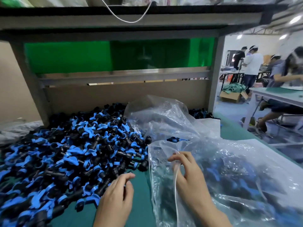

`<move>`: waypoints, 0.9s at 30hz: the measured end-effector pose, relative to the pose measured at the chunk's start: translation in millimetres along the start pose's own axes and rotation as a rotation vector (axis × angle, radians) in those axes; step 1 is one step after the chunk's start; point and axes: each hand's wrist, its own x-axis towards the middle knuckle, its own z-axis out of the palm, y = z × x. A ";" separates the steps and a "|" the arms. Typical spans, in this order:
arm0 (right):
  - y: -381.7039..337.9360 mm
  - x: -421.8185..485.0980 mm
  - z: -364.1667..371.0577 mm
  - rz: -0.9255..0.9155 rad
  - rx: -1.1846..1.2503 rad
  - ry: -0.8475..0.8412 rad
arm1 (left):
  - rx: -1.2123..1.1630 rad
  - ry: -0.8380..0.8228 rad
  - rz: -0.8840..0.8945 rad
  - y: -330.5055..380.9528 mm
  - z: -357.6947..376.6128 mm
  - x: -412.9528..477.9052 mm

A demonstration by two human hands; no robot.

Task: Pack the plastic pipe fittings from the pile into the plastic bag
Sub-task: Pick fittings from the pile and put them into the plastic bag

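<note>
Beside the pile (65,153), slack empty left hand (116,199); right hand (188,181) in pinch on bag (237,169).

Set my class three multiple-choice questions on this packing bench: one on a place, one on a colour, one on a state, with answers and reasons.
1. Where does the pile of black and blue plastic pipe fittings lie?
A) left of the clear plastic bag
B) right of it
C) on top of it

2. What colour is the table mat?
A) red
B) green
C) yellow

3. What is the right hand doing?
A) gripping the bag's edge
B) lying flat on the mat
C) resting in the pile

Answers:
1 A: the pile fills the left side and the bag the right.
2 B: green shows between the pile and the bag.
3 A: its fingers curl round the bag's rolled edge.
</note>
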 end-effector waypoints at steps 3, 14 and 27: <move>15.1 -6.5 9.4 0.042 -0.036 -0.068 | 0.095 0.095 0.000 -12.4 -7.6 -2.2; 27.2 -9.5 10.8 0.091 -0.036 -0.136 | 0.595 0.182 -0.117 -31.5 -28.6 1.9; 29.8 -10.5 11.2 0.099 -0.027 -0.151 | 0.338 0.164 0.077 -36.1 -38.9 0.0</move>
